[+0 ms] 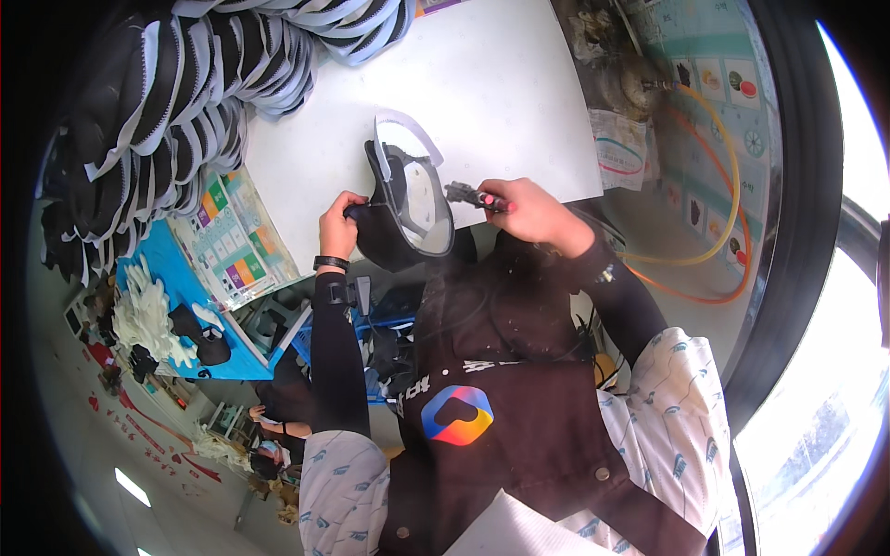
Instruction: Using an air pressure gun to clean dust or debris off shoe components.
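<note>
My left hand (340, 225) is closed on the edge of a black shoe upper (378, 227), held up over the table's near edge. The piece is curved into an open loop with a pale lining, and a light grey strip (422, 132) arches from its far end. My right hand (540, 219) grips a small dark metal tool with pink-red parts, which looks like a spray gun (470, 195). Its dark front end points left at the upper, a short gap away from it. The grip itself is hidden in my fingers.
A white table (491, 74) lies ahead. Many black pieces with pale toothed strips (199, 83) pile up at left. Beside them are a printed sheet (232, 236) and white gloves (144, 315) on a blue surface. Yellow hose (737, 176) and orange hose (744, 250) loop at right.
</note>
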Demonstrator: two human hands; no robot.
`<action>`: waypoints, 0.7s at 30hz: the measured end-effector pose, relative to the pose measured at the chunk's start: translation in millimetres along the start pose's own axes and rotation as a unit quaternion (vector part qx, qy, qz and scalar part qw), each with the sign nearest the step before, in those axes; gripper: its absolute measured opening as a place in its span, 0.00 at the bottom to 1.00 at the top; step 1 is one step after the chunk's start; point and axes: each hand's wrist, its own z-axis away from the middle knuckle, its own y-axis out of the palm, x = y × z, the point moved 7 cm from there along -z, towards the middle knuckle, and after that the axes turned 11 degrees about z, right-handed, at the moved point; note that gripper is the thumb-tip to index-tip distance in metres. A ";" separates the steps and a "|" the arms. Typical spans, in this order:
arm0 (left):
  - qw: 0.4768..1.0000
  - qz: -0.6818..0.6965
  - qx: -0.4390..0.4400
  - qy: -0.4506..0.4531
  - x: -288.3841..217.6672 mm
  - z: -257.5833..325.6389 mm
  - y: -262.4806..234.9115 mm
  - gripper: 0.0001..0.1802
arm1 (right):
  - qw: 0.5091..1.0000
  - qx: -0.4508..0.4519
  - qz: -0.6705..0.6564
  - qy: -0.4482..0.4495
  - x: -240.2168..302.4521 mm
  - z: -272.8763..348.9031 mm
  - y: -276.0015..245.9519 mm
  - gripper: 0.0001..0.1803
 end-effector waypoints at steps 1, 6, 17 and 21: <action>1.000 0.004 -0.002 -0.011 4.4 1.5 0.0 0.22 | 1.000 0.005 -0.004 -0.004 -0.6 -4.8 8.6 0.15; 1.000 0.007 -0.023 -0.009 4.8 3.8 4.9 0.24 | 0.999 -0.033 -0.006 -0.016 -3.9 -22.7 22.2 0.14; 0.999 0.007 -0.005 -0.033 8.2 3.3 6.5 0.22 | 0.996 -0.084 0.017 -0.006 -7.5 -18.6 22.0 0.13; 1.000 0.005 -0.004 -0.031 2.6 2.3 6.4 0.22 | 0.997 -0.063 0.031 0.018 -13.4 -12.4 24.5 0.15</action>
